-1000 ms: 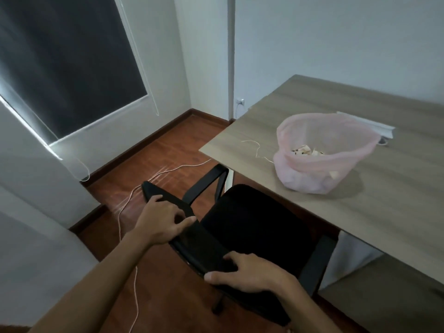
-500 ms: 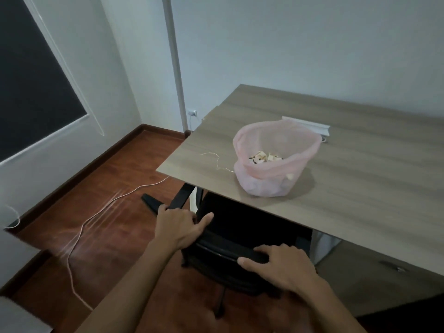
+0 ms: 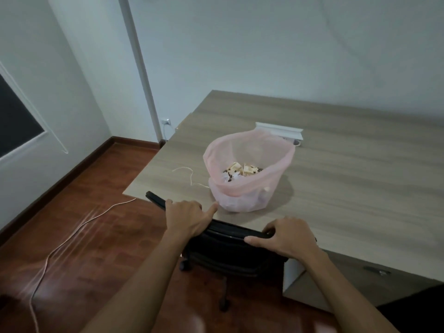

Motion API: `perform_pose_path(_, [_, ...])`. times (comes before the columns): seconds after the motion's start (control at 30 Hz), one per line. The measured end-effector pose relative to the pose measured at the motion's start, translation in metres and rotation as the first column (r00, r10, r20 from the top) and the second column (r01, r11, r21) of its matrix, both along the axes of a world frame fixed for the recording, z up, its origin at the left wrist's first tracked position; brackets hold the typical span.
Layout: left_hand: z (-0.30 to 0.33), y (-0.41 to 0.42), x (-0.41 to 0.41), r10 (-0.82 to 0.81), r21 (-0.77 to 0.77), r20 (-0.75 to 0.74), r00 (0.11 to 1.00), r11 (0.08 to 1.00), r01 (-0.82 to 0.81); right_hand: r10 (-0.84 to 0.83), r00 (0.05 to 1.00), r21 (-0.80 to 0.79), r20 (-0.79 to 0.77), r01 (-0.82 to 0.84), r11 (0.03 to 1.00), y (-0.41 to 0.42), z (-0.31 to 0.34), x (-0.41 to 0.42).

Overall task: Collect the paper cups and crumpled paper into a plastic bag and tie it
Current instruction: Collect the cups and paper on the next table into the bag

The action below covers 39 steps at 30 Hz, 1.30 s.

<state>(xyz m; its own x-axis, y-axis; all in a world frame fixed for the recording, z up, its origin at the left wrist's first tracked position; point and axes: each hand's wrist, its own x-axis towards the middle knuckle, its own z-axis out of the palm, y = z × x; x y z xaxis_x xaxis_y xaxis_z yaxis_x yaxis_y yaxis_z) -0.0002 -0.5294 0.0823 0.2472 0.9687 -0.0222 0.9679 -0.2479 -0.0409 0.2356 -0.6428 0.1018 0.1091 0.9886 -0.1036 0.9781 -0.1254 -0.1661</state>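
Observation:
A pink plastic bag (image 3: 249, 188) stands with its mouth wide on the wooden table (image 3: 348, 179). Inside it lie paper cups (image 3: 242, 170) with brown dots and some white crumpled paper. Both my hands grip the top edge of a black office chair's backrest (image 3: 230, 230), just in front of the bag. My left hand (image 3: 186, 216) curls over the backrest's left part, its thumb stretched toward the bag. My right hand (image 3: 287, 235) curls over the right part. The chair's seat is hidden under the table.
A white power strip (image 3: 278, 129) lies on the table behind the bag. A thin white cord (image 3: 189, 175) runs off the table's left edge onto the red-brown wooden floor (image 3: 84, 236). A wall socket (image 3: 165, 121) sits in the corner, and a dark window is at the far left.
The chair has rolled in under the table with both hands still on its backrest. The view has swung right and closer, so the bag now sits straight ahead.

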Motion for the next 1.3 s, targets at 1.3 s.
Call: perform_pose_path(1.3, [0.062, 0.157, 0.123, 0.319, -0.050, 0.399, 0.860, 0.944, -0.327, -0.495, 0.440, -0.167, -0.749, 0.599, 0.784, 0.190, -0.003, 0.160])
